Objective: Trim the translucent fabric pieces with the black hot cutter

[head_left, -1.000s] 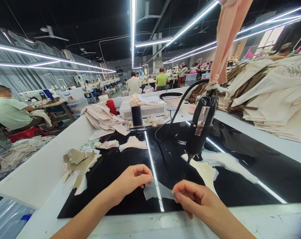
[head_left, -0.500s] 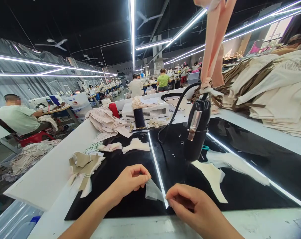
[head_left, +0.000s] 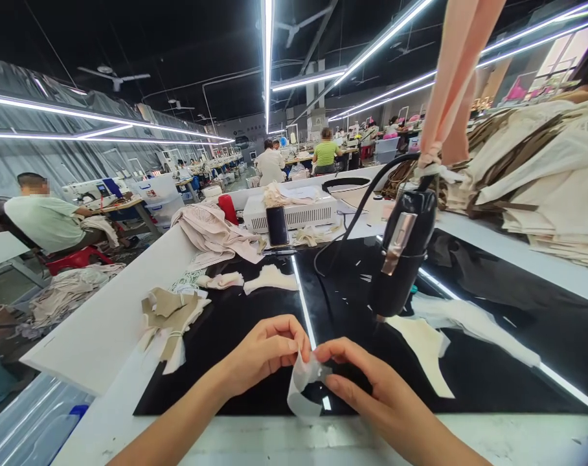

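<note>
A small piece of sheer white fabric (head_left: 298,392) hangs in a curl between my two hands, above the black work surface. My left hand (head_left: 273,344) pinches its upper edge between thumb and fingertips. Close by on the right, my right hand (head_left: 362,375) has its index finger and thumb at the fabric's other end, with a small gap between the fingertips. Right of my hands, a cream cut fabric piece (head_left: 426,356) lies flat, partly under a hanging black handheld tool (head_left: 401,255). Beside it lies a strip of sheer white fabric (head_left: 483,327).
Beige cut pieces tied in a bundle (head_left: 173,314) lie at the left edge of the black board (head_left: 216,388). A cream piece (head_left: 271,278) and a phone (head_left: 277,225) are farther back. Stacked garments (head_left: 556,175) stand at right. A co-worker (head_left: 44,213) sits at far left.
My right hand has moved up and left toward my left hand. The sheer fabric, stretched between them before, is now curled into a loop. The view has shifted slightly.
</note>
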Tool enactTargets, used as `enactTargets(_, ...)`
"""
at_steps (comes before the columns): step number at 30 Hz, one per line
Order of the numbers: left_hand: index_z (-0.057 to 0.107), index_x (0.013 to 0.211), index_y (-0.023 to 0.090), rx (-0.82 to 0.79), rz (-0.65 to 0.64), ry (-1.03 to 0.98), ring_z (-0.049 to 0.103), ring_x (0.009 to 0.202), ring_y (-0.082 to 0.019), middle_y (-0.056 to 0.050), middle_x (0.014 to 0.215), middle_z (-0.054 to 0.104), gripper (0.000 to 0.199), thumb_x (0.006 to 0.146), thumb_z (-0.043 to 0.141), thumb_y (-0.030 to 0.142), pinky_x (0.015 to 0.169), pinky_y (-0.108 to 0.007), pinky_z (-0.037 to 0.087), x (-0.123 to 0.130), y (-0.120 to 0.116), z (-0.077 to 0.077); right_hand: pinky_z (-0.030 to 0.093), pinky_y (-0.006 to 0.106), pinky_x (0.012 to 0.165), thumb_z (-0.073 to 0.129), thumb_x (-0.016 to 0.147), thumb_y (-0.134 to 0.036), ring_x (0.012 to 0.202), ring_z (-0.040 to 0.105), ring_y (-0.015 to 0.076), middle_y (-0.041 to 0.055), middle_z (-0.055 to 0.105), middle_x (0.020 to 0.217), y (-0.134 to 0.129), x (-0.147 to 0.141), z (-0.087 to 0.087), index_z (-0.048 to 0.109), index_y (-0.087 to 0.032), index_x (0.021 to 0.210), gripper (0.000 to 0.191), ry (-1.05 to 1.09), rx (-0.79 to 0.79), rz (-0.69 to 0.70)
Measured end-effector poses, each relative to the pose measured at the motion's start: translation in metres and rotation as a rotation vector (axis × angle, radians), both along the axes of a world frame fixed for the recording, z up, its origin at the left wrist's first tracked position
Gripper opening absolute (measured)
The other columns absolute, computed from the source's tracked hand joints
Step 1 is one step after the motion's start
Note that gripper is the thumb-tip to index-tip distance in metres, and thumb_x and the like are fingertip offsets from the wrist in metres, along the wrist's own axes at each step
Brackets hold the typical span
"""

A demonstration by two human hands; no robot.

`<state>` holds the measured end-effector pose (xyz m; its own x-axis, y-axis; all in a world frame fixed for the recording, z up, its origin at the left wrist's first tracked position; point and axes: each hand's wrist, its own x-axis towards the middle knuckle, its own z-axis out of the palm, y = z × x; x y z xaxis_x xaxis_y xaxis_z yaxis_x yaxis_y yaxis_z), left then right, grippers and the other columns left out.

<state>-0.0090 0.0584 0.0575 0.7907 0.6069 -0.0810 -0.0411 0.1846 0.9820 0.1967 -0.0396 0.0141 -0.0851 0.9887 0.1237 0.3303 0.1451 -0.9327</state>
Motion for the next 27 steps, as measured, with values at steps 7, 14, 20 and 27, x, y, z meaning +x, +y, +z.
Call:
enactTargets(7,0.060,0.081,0.018,0.260,0.065,0.167,0.056,0.073,-0.016,-0.002,0.079,0.062,0.034,0.092,0.066,0.050,0.073,-0.029,0.046,-0.001,0.012,-0.010,0.050,0.032,0.078,0.057,0.099,-0.038,0.085,0.067,0.0208,0.0008,0.074,0.091,0.008,0.001,-0.005,0.076,-0.028,0.093,0.021,-0.164,-0.023,-0.058)
enactTargets(14,0.073,0.088,0.021,0.749,0.091,0.372,0.061,0.094,-0.022,-0.004,0.094,0.071,0.009,0.092,0.066,0.025,0.091,-0.034,0.045,-0.007,0.018,-0.019,0.051,0.034,0.074,0.055,0.104,-0.021,0.083,0.067,0.0217,0.0009,0.076,0.088,0.018,0.004,-0.009,0.074,-0.026,0.098,0.021,-0.517,0.217,-0.065)
enactTargets(20,0.076,0.098,0.023,0.952,0.051,0.381,0.064,0.111,-0.025,-0.008,0.113,0.074,0.015,0.095,0.062,0.018,0.104,-0.038,0.047,-0.014,0.020,-0.034,0.048,0.037,0.075,0.054,0.104,-0.014,0.080,0.065,0.0235,0.0046,0.072,0.086,0.020,0.004,-0.015,0.074,-0.021,0.096,0.023,-0.647,0.306,-0.058)
enactTargets(27,0.076,0.108,0.026,1.198,0.095,0.392,0.070,0.113,-0.022,-0.005,0.120,0.074,0.022,0.102,0.055,0.023,0.103,-0.033,0.056,-0.023,0.025,-0.051,0.053,0.033,0.076,0.056,0.105,-0.017,0.082,0.067,0.0200,0.0022,0.073,0.090,-0.005,0.024,-0.007,0.074,-0.025,0.102,0.020,-0.747,0.327,-0.134)
